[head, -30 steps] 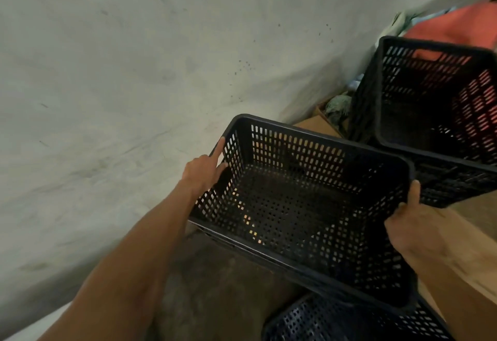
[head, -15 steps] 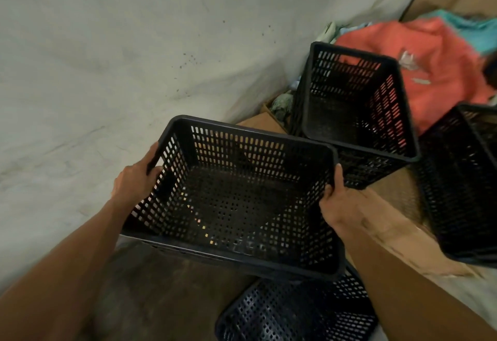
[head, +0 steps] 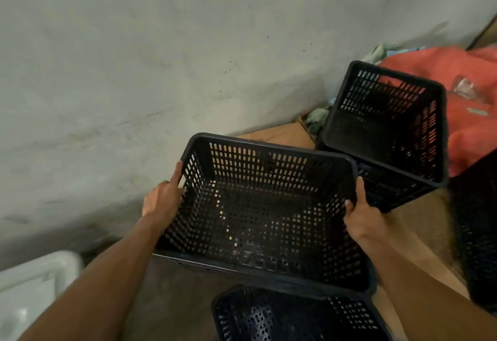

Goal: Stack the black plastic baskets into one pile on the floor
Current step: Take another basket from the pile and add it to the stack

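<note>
The person holds one black plastic basket (head: 263,214) with both hands, above the floor (head: 172,295). The left hand (head: 161,200) is closed on the left short wall of the basket, with the fingers (head: 176,176) stretched up along the outside near the rim. The right hand (head: 361,214) is closed on the right short wall, with the thumb (head: 359,188) pointing up beside the rim. The basket is open side up and a little tilted, so its perforated bottom can be seen.

Directly below its near edge there is a second black basket (head: 295,316) at the bottom of the picture, partly hidden by the held one. I cannot tell if the two are touching.

A third black basket (head: 387,125) stands further back on the right, upright, just behind the right corner of the held basket. A fourth basket (head: 478,227) is cut by the right border of the picture.

Under these baskets lies flat brown cardboard (head: 285,135). Behind the third basket is an orange-red cloth (head: 470,114) and some pale green fabric (head: 317,118). A grey concrete wall (head: 161,58) fills the upper left part. In the lower left corner a white object (head: 29,284) appears, blurred.
</note>
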